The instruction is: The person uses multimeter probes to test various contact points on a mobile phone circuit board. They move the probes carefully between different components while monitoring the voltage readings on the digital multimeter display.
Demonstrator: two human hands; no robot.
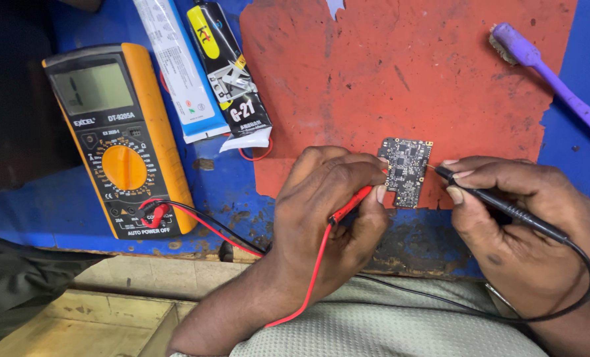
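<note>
I judge the small dark rectangular circuit board (406,170) to be light, stiff and fragile, best held by its bare edges, away from the tiny parts on its face. It lies flat on the torn red mat (400,73) that covers the blue tabletop (63,205), between my hands. My left hand (331,211), just left of the board, pinches the red probe (351,203); my right hand (519,228), just right of it, pinches the black probe (500,206), tip touching the board's right edge.

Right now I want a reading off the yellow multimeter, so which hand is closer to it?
Left. The left hand, holding the red probe, lies just right of the multimeter; the right hand, holding the black probe, is farther right, beyond the circuit board.
</note>
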